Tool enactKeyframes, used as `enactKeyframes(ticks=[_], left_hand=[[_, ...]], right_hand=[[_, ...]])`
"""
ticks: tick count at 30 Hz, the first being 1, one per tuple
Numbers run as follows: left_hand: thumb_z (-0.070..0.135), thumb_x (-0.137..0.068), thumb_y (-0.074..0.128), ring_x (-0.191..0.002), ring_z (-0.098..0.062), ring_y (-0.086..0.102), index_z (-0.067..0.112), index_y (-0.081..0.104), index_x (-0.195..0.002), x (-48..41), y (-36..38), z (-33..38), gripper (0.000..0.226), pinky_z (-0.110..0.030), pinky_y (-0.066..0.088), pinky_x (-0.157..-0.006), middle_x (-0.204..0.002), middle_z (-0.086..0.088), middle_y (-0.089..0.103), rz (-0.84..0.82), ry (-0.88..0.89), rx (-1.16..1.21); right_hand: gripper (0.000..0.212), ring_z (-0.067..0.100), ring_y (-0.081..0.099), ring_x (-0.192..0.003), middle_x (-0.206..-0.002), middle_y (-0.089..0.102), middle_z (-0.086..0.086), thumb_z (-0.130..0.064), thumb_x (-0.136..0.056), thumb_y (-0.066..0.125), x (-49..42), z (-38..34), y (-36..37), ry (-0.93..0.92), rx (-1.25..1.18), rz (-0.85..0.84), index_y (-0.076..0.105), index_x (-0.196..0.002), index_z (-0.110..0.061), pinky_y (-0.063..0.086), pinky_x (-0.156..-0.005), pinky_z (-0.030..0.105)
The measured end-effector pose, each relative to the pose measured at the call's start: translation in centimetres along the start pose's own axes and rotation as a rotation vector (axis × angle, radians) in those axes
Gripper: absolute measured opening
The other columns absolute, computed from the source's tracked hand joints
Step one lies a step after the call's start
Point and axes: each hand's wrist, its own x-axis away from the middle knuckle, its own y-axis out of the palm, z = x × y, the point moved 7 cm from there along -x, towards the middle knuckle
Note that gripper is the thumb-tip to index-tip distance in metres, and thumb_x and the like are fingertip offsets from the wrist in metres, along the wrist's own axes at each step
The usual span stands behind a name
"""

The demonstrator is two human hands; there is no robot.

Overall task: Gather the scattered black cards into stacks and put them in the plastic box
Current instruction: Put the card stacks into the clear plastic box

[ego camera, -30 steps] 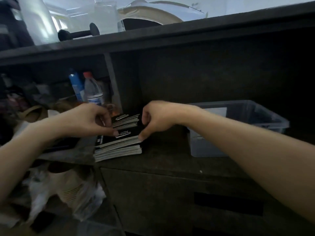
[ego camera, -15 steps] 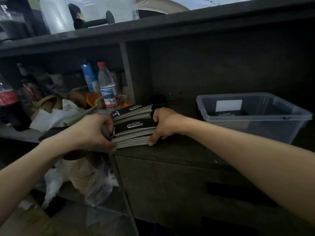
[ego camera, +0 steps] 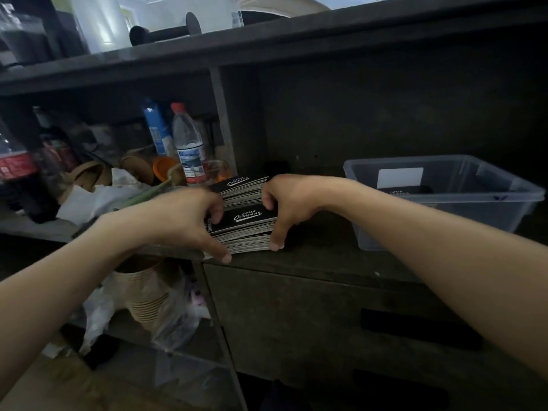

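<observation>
Closed in now, left hand (ego camera: 189, 221) and right hand (ego camera: 292, 207) curl fingers round the ends of the front stack (ego camera: 247, 229) on the worktop (ego camera: 326, 258) (rear stack (ego camera: 241, 189) behind), seemingly ready for the plastic box (ego camera: 430, 229).

Dark, worn cabinet (ego camera: 326, 264): top shelf (ego camera: 267, 47), vertical divider (ego camera: 221, 114) between left bay and right recess (ego camera: 385, 114). Drawer front (ego camera: 296, 321) below, slot handle (ego camera: 421, 333). Brown floor (ego camera: 44, 390) lower left. Dim inside, bright daylight above shelf.
</observation>
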Motion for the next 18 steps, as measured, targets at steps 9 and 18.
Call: enactKeyframes(ticks=[9, 18], left_hand=[[0.041, -0.056, 0.093, -0.079, -0.018, 0.055, 0.021, 0.046, -0.077, -1.6, 1.7, 0.2, 0.055, -0.034, 0.045, -0.064, -0.084, 0.003, 0.059, -0.061, 0.093, 0.074], [0.039, -0.054, 0.094, -0.083, -0.014, 0.057, 0.019, 0.05, -0.085, -0.9, 1.8, 0.8, 0.056, -0.038, 0.051, -0.069, -0.091, 0.003, 0.061, -0.045, 0.116, 0.128]], right_hand=[[0.058, 0.013, 0.055, -0.085, -0.101, 0.05, -0.005, -0.023, -0.059, 0.091, -1.0, 0.2, 1.6, -0.054, -0.028, -0.063, 0.044, -0.092, -0.025, 0.047, -0.053, 0.02], [0.058, 0.014, 0.052, -0.088, -0.099, 0.052, -0.007, -0.034, -0.055, 0.09, -0.4, 0.0, 1.7, -0.089, 0.059, -0.003, 0.043, -0.089, -0.029, 0.046, -0.064, 0.028]])
